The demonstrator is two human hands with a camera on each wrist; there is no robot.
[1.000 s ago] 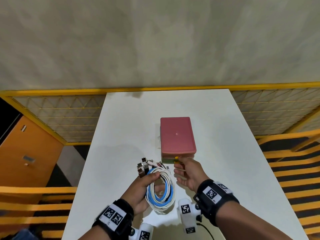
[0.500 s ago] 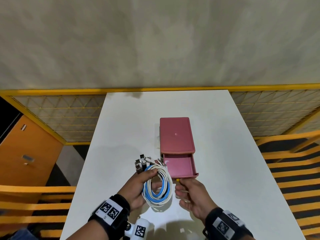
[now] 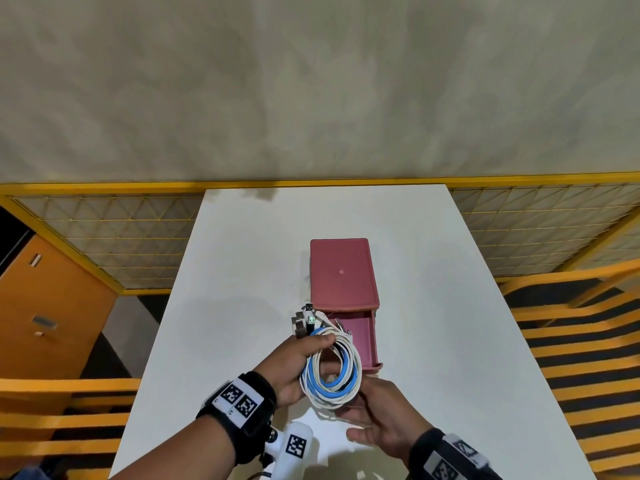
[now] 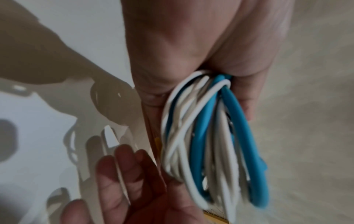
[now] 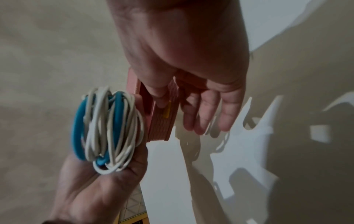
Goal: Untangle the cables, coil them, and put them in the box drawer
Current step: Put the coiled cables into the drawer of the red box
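A coil of white and blue cables (image 3: 331, 373) hangs from my left hand (image 3: 313, 353), which grips its top with thumb and curled fingers. The plugs (image 3: 304, 321) stick out past the thumb. The coil hovers at the near left corner of the open drawer (image 3: 360, 337) of the pink box (image 3: 341, 271). My right hand (image 3: 356, 422) is under and beside the coil, palm up, fingers relaxed, holding nothing. In the left wrist view the coil (image 4: 206, 136) hangs above the right palm (image 4: 138, 186). In the right wrist view the drawer's yellow handle (image 5: 167, 111) shows between coil (image 5: 107, 128) and fingers (image 5: 206, 115).
The box stands mid-way along a white table (image 3: 433, 323). Yellow mesh railings (image 3: 104, 237) run behind it and along both sides. An orange cabinet (image 3: 45, 306) stands on the left beyond the table edge.
My right hand pulled the drawer out by its yellow handle, then let go and moved under the coil. My left hand carried the coil right and forward, up to the drawer.
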